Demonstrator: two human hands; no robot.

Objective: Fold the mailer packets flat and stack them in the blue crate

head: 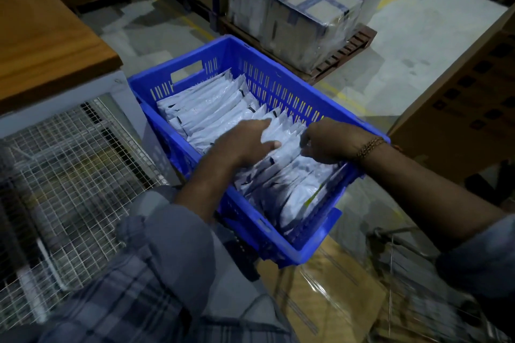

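Note:
A blue crate [281,83] stands in front of me, filled with several white mailer packets [211,108] standing on edge in a row. My left hand [245,142] reaches into the middle of the crate, its fingers and thumb curled round one white packet [281,133]. My right hand [331,143], with a beaded bracelet at the wrist, grips the same packet from the right, close to the crate's right wall. More packets [292,189] fill the near end of the crate, below my hands.
A wooden-topped table [47,36] with a wire-mesh cage [69,170] beneath stands at the left. Wrapped cartons [301,17] sit on a pallet behind the crate. A brown carton [468,103] is at the right; a wire trolley [412,287] is at the lower right.

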